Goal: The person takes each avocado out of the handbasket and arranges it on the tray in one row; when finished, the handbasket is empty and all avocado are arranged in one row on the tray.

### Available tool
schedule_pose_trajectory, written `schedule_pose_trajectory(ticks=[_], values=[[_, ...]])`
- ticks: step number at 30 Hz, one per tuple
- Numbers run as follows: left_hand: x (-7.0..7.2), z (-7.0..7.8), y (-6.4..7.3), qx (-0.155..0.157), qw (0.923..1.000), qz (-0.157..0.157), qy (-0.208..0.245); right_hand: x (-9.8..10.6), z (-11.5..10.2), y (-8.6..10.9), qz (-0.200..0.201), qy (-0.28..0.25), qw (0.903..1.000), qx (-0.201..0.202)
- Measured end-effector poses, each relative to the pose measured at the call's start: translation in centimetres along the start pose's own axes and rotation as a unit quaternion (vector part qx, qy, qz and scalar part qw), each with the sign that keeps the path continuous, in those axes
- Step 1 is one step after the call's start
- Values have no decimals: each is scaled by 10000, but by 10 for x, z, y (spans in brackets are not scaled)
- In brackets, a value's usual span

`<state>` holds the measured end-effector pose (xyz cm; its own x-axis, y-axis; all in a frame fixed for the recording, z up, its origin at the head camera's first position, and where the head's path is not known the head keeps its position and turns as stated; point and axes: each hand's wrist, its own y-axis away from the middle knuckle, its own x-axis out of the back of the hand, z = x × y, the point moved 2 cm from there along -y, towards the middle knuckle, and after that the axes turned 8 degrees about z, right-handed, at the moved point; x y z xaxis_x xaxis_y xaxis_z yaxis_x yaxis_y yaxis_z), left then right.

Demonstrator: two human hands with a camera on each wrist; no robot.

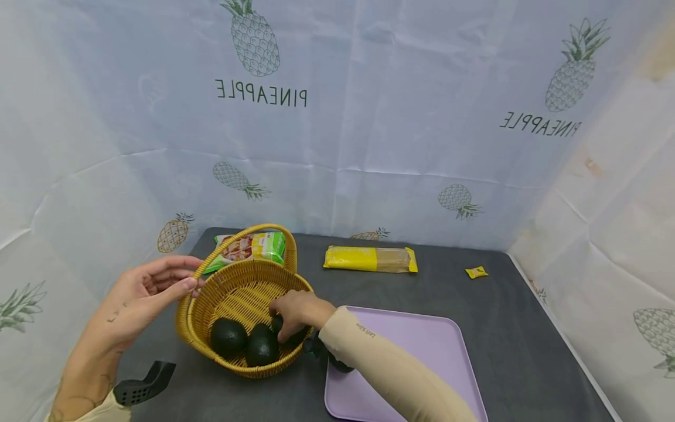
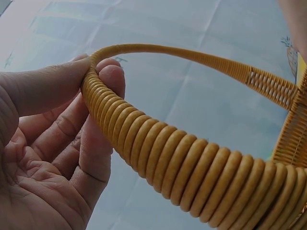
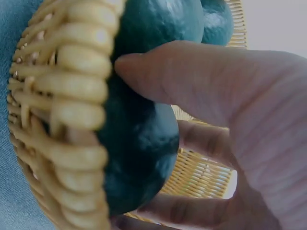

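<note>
A woven yellow basket [image 1: 248,372] stands on the dark table, its handle [image 1: 224,247] pinched between the thumb and fingers of my left hand [image 1: 139,299]. Inside lie two dark avocados [image 1: 228,337] side by side. My right hand [image 1: 300,310] reaches in over the basket's right side and grips a third avocado [image 3: 139,143]. In the right wrist view its thumb lies across the top, with fingers around the far side; the basket rim hides part of the fruit. Beside the basket, a dark round thing [image 1: 340,364], probably another avocado, sits on the purple tray [image 1: 416,334], mostly behind my right sleeve.
Behind the basket lies a green food packet [image 1: 271,246]. A long yellow pack [image 1: 369,259] of what looks like noodles lies at the back middle, and a small yellow wrapped piece [image 1: 477,272] at the back right. Pineapple-print cloth [image 1: 390,117] walls the table.
</note>
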<state>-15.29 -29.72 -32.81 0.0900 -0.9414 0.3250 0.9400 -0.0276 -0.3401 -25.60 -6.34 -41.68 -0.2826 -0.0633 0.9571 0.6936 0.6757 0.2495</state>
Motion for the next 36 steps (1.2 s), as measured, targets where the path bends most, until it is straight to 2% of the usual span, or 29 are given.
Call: schedule_pose_trajectory(ticks=[8,17,26,36], values=[[-1,0,1,27,10000,8,62,-2,-4,2,172,207,9996,-111],[0,-1,1,7,9995,3,316,0,-3,2,315,215,9993,-4],[0,0,1,5,10000,9,67,8,-3,6,499,38,9987,114],[0,0,1,25,9999,19,115,17,1,13,579,-354,9977,19]])
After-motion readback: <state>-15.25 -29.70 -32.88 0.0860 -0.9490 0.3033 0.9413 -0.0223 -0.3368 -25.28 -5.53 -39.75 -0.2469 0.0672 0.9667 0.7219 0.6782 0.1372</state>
